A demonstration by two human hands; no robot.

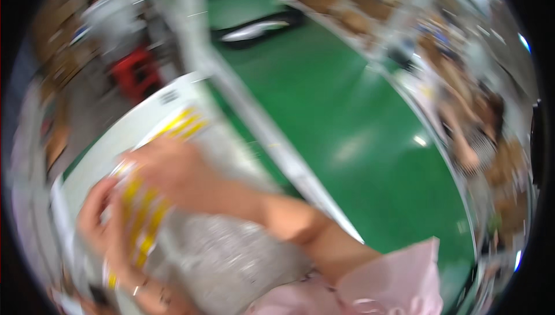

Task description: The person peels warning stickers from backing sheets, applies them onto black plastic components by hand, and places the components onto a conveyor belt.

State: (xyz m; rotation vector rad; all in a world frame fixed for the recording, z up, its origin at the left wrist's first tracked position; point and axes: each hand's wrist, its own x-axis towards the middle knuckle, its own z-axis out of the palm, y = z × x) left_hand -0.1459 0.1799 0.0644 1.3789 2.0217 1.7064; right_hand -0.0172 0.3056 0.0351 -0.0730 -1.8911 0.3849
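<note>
My left hand (pixel 106 222) is on the pale work surface at the left, its fingers curled and the thumb side facing my right hand. My right hand (pixel 170 167) reaches across from the right, fingers closed and pointing left, close to the left fingertips. Between the fingertips is a small shiny, whitish piece (pixel 124 168), too blurred to name. Beneath both hands runs a yellow-striped sheet or strip (pixel 141 222), its far end showing beyond the right hand. Nearer to me lies a heap of crinkled clear plastic (pixel 225 251), partly behind my right forearm.
A white rail (pixel 272 150) divides my work surface (pixel 110 144) from a wide green conveyor belt (pixel 341 118). A black tray-like object (pixel 260 28) lies on the belt. A red stool (pixel 137 73) and a person (pixel 115 23) are at far left; another person (pixel 462 118) is across the belt.
</note>
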